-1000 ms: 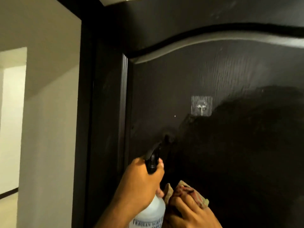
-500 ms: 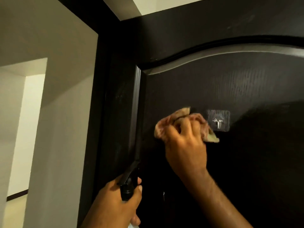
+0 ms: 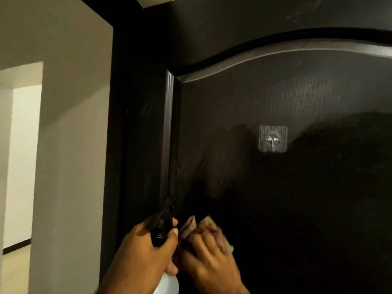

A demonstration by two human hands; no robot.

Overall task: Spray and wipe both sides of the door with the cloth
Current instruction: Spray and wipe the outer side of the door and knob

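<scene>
My right hand [image 3: 212, 257] presses the cloth [image 3: 199, 227] to the door [image 3: 297, 198]; my left hand [image 3: 148, 247] grips the spray bottle [image 3: 161, 230]. The cloth could snag on the hook [image 3: 273, 138] above.

The white plastic spray bottle [image 3: 167, 285] is running off the bottom edge; the blurred right hand [image 3: 209, 261] is hiding most of the crumpled pinkish cloth [image 3: 203, 229].

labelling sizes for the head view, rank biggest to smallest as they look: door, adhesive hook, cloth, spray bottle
1. door
2. spray bottle, partly hidden by the left hand
3. cloth and adhesive hook: too alike, cloth mostly bunched in the right hand
</scene>
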